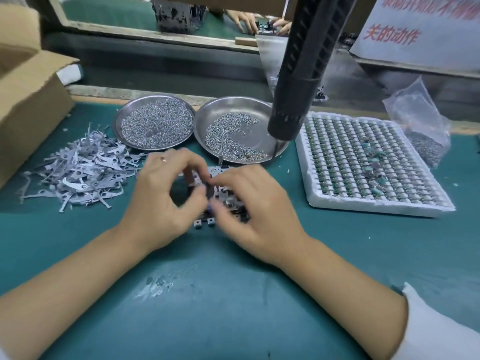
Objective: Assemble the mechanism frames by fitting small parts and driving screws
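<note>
- Head view: the mechanism frame (217,178) lies on the green mat (233,294) at frame centre, mostly covered by both hands.
- Left hand (161,196): curled fingers pinching the frame's left side.
- Right hand (257,211): fingertips pinching a small part against it, blurred.
- Two screw dishes (155,123) sit behind; the driver (298,74) hangs upper right.

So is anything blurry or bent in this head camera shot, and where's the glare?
Head view: the right hand has motion-smeared fingertips over the mechanism frame; the left hand is sharper. Wide-angle lens bows the bench edge and the hanging screwdriver. Mild sheen on the right-side screw dish; the sign top right is washed out.
</note>
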Motion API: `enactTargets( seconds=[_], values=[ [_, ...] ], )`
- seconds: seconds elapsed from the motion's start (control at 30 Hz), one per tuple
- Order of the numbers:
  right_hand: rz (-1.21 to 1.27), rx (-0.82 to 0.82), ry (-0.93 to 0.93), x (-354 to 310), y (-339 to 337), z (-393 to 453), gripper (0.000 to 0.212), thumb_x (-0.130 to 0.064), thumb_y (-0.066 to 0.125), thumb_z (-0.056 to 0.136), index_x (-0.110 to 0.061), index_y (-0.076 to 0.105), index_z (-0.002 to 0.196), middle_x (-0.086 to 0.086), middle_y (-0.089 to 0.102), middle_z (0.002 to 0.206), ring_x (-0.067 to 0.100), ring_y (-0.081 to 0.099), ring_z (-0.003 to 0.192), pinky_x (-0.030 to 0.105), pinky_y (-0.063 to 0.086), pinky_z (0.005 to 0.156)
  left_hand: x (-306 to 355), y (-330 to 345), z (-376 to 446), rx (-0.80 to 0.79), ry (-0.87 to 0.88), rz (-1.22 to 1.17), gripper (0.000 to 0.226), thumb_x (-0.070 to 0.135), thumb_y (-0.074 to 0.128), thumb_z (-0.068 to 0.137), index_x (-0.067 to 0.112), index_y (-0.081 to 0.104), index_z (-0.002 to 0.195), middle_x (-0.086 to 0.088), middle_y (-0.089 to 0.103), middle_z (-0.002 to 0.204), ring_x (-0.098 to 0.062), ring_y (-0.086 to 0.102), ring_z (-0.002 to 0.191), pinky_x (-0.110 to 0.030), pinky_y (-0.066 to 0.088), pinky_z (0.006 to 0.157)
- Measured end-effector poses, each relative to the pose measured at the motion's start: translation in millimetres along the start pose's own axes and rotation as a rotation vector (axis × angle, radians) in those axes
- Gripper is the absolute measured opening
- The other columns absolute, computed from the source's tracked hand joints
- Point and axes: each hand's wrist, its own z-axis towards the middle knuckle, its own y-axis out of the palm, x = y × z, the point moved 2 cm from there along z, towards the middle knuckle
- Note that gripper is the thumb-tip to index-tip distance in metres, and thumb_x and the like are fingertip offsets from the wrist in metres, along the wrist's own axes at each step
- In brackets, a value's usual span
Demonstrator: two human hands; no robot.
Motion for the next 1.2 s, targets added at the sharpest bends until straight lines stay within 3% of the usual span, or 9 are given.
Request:
enactTargets(
  seconds=[0.1, 0.27, 0.4, 0.53, 0.83, 0.93, 1.07, 1.13, 1.2],
  values=[
    [-0.296, -0.262, -0.034, -8, 10, 1, 0.050, -0.041, 0.066, 0.086, -0.010, 0.059, 0.125, 0.016, 0.058, 0.118, 0.035, 0.056, 0.103, 0.045, 0.045, 0.087, -8, -6, 4, 0.165, -0.133, -0.053, 0.015, 0.028, 0.045, 0.081, 0.020, 0.055, 0.088, 0.011, 0.058, 0.081, -0.021, 0.054, 0.078, -0.051, 0.044, 0.082],
    [-0.509, -0.374, -0.016, -27, 13, -5, 0.035, -0.037, 0.041, 0.096, -0.021, 0.062, 0.118, 0.016, 0.051, 0.131, 0.036, 0.050, 0.107, 0.045, 0.043, 0.085, -13, -3, 6, 0.192, -0.133, 0.019, 0.021, 0.032, 0.045, 0.086, 0.019, 0.061, 0.091, 0.005, 0.059, 0.078, -0.016, 0.053, 0.077, -0.047, 0.045, 0.083],
    [-0.560, -0.425, 0.011, -42, 7, -22, 0.034, -0.040, 0.037, 0.094, -0.022, 0.062, 0.110, 0.009, 0.056, 0.119, 0.033, 0.051, 0.104, 0.042, 0.043, 0.083, -18, -3, 5, 0.201, -0.129, 0.021, 0.018, 0.025, 0.050, 0.087, 0.015, 0.064, 0.093, 0.002, 0.060, 0.076, -0.017, 0.054, 0.077, -0.042, 0.043, 0.083],
    [-0.570, -0.384, 0.014, -52, -19, -57, 0.029, -0.043, 0.045, 0.091, -0.025, 0.066, 0.098, 0.005, 0.062, 0.110, 0.030, 0.058, 0.101, 0.037, 0.048, 0.081, -18, -1, 3, 0.191, -0.091, 0.048, 0.013, 0.022, 0.052, 0.086, 0.017, 0.063, 0.091, 0.010, 0.057, 0.074, -0.004, 0.047, 0.072, -0.026, 0.033, 0.078],
    [-0.688, -0.241, 0.264, -8, -126, -140, 0.021, -0.037, 0.058, 0.088, -0.021, 0.070, 0.095, 0.008, 0.064, 0.106, 0.029, 0.062, 0.096, 0.037, 0.052, 0.075, -13, 7, -2, 0.075, 0.018, 0.065, 0.033, 0.042, 0.042, 0.086, 0.019, 0.066, 0.094, 0.012, 0.059, 0.080, -0.004, 0.048, 0.078, -0.031, 0.033, 0.081],
    [-0.872, -0.233, 0.496, 24, -166, -156, 0.016, -0.027, 0.063, 0.089, -0.019, 0.067, 0.102, 0.008, 0.061, 0.112, 0.031, 0.060, 0.103, 0.043, 0.048, 0.083, -10, 10, -3, 0.029, 0.105, 0.128, 0.034, 0.039, 0.043, 0.087, 0.017, 0.068, 0.094, 0.010, 0.059, 0.074, -0.006, 0.049, 0.076, -0.031, 0.031, 0.080],
    [-1.105, -0.274, 0.878, 56, -197, -160, 0.044, -0.013, 0.049, 0.088, -0.020, 0.046, 0.132, 0.009, 0.034, 0.146, 0.030, 0.031, 0.134, 0.045, 0.028, 0.104, -7, 12, -3, 0.008, 0.185, 0.178, 0.033, 0.035, 0.045, 0.088, 0.012, 0.068, 0.093, 0.009, 0.058, 0.075, -0.004, 0.049, 0.074, -0.035, 0.033, 0.079],
    [-1.020, -0.184, 0.745, 56, -191, -146, 0.042, 0.004, 0.059, 0.077, -0.005, 0.060, 0.119, 0.022, 0.048, 0.134, 0.041, 0.045, 0.123, 0.051, 0.036, 0.097, -6, 13, -3, 0.008, 0.196, 0.187, 0.033, 0.034, 0.045, 0.088, 0.012, 0.068, 0.092, 0.009, 0.058, 0.074, -0.007, 0.048, 0.072, -0.035, 0.032, 0.078],
    [-0.858, -0.047, 0.533, 44, -170, -126, 0.028, 0.011, 0.069, 0.069, 0.003, 0.069, 0.096, 0.023, 0.064, 0.108, 0.043, 0.062, 0.096, 0.051, 0.050, 0.080, -4, 14, -2, 0.009, 0.195, 0.201, 0.033, 0.034, 0.044, 0.088, 0.011, 0.068, 0.092, 0.007, 0.059, 0.074, -0.008, 0.048, 0.071, -0.034, 0.031, 0.078]
  ],
)
